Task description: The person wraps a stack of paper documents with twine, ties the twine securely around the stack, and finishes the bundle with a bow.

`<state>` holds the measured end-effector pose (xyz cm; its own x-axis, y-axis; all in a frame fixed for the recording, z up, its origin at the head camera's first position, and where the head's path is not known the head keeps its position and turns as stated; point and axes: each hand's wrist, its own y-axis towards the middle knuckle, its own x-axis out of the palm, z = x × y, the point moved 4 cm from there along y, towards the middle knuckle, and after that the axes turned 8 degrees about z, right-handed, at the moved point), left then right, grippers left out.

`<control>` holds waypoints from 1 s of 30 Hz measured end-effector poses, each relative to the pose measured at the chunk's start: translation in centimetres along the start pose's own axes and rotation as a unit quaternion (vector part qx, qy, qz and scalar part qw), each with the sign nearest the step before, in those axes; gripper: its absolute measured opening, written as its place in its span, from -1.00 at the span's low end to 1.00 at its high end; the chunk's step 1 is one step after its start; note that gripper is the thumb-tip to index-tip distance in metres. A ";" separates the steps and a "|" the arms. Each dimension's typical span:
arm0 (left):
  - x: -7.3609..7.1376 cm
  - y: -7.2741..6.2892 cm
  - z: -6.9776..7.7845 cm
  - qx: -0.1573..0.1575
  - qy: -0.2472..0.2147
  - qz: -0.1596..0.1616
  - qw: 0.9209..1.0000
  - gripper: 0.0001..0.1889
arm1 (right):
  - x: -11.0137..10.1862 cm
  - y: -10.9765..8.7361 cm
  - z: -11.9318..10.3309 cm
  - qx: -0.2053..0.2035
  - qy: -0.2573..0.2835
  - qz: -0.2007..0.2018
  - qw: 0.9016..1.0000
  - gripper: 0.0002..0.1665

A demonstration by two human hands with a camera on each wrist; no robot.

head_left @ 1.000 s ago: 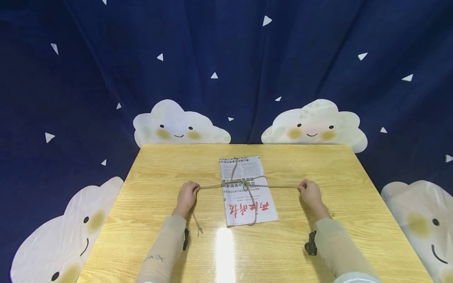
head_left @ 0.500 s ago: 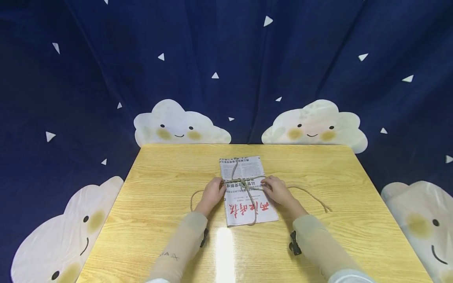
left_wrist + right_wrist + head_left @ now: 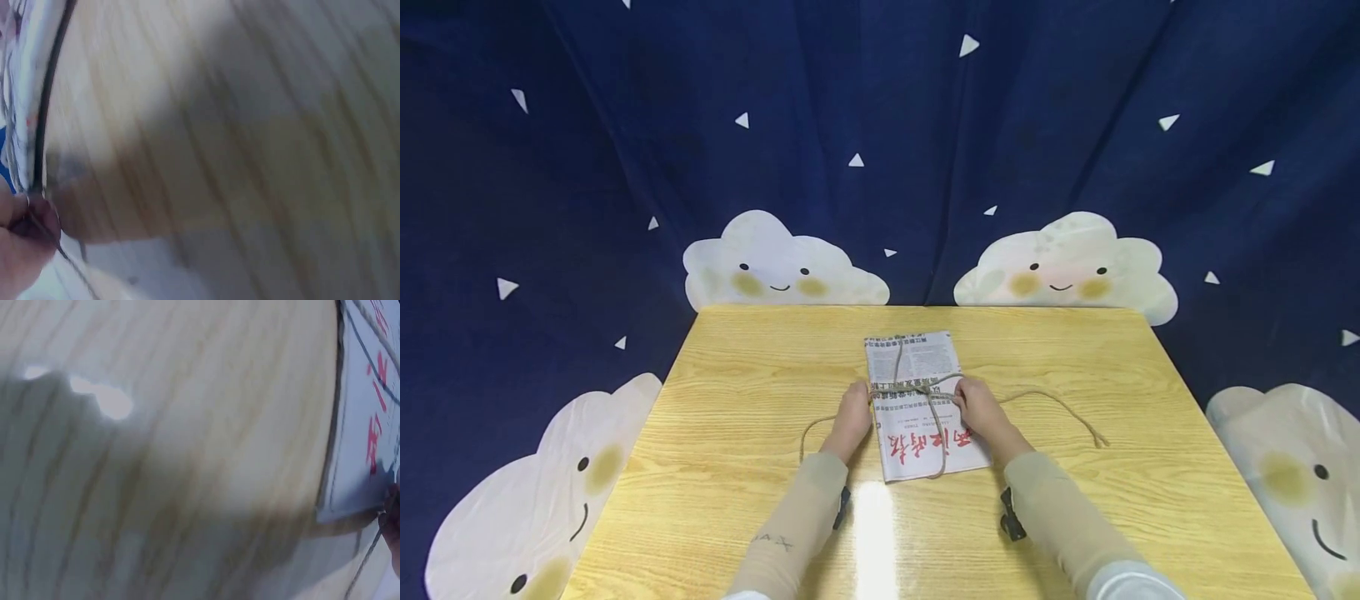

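A flat newspaper bundle [image 3: 917,421] with red characters lies on the wooden table, bound crosswise with thin tan rope [image 3: 941,442]. The rope crosses in a knot [image 3: 922,391] near the bundle's middle. My left hand [image 3: 851,417] grips the left side edge, thumb and fingers at the paper in the left wrist view, where a strand of rope [image 3: 76,270] runs out past them. On the opposite edge, my right hand [image 3: 987,412] holds the bundle's side. Its fingers [image 3: 392,525] show at the paper's edge in the right wrist view, beside another rope strand [image 3: 364,562].
One loose rope end [image 3: 1067,410] trails across the table [image 3: 1150,500] to the right. Another tail [image 3: 811,429] curves out beside the left hand. Behind the table hangs a dark blue curtain [image 3: 820,100], with white cloud cushions [image 3: 1067,262] along the edges.
Both hands have let go of the outstretched rope ends and moved inward to the bundle's two sides, where they now grip it. The rope tails lie slack on the table.
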<state>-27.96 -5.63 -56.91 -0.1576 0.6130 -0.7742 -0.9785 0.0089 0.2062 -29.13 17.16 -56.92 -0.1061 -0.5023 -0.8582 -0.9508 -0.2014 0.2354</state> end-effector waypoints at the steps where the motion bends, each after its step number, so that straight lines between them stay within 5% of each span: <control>1: -0.1 0.0 -0.3 -0.008 -0.018 -0.014 1.000 -0.78 | -0.1 0.1 0.2 0.008 0.010 0.000 1.000 -0.83; 6: -0.3 0.2 -1.4 0.007 -0.061 -0.049 0.997 -0.99 | -0.9 0.5 1.1 0.040 0.040 -0.012 0.998 -0.88; 12: -0.9 0.3 -2.0 0.040 -0.055 -0.038 0.997 -0.89 | -1.6 0.6 1.8 0.040 0.054 -0.005 0.998 -0.89; 24: -2.0 0.6 -3.1 -0.014 -0.073 -0.018 0.997 -0.90 | -2.4 0.7 3.5 0.067 0.066 -0.032 0.995 -0.85; 30: -2.2 0.6 -3.5 -0.031 -0.089 -0.029 0.995 -0.91 | -2.1 0.1 3.6 0.038 0.077 -0.051 0.995 -0.85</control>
<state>-28.62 -9.68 -57.20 -0.0803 0.7434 -0.6640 -0.9924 0.0025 0.1228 -30.05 21.22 -56.70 0.0325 -0.6067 -0.7943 -0.9742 -0.1967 0.1104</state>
